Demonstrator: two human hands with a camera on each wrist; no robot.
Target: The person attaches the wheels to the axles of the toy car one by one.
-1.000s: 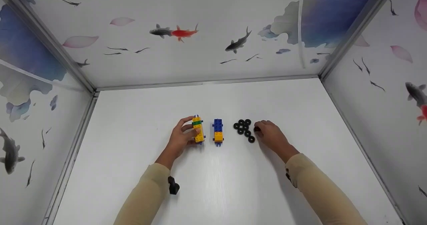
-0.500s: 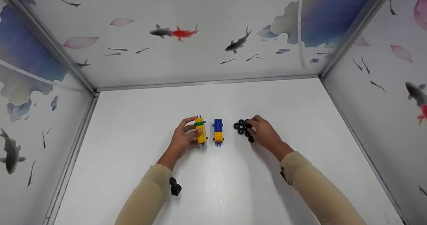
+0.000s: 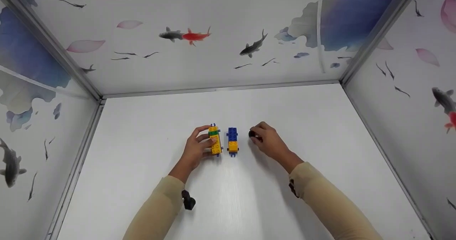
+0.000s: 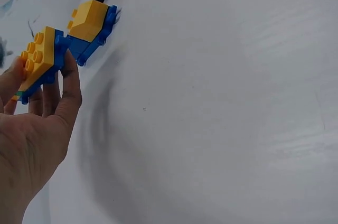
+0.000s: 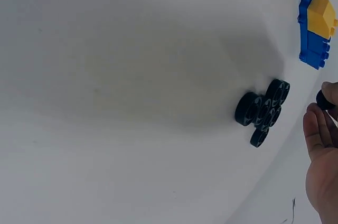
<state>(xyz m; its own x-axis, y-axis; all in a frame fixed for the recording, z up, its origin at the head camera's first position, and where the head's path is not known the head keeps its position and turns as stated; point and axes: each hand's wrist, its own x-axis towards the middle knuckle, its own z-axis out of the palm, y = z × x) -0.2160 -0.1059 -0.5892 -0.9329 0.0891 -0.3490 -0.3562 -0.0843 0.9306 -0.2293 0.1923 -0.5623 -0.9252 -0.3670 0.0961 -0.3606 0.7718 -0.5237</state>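
My left hand (image 3: 193, 150) grips a toy brick car (image 3: 216, 146) of yellow and green bricks on a blue base, thumb on top and fingers along its far side. In the left wrist view, the blue base (image 4: 59, 49) of this car faces the other car. That second car (image 3: 232, 136), blue with a yellow brick at its near end, stands on the table just to the right. My right hand (image 3: 273, 145) pinches a small black toy wheel (image 5: 322, 100) between thumb and fingertips. Several black toy wheels (image 5: 245, 109) lie grouped below that hand, hidden by it in the head view.
The white table (image 3: 228, 197) is bounded by a back wall (image 3: 221, 62) and side walls with fish and petal prints. A metal strip (image 3: 160, 92) runs along the table's back edge. A black device (image 3: 188, 200) sits at the left sleeve cuff.
My right hand has moved left across the group of wheels, still pinching a wheel. My left hand has shifted slightly right with the yellow car; the second car stays put.
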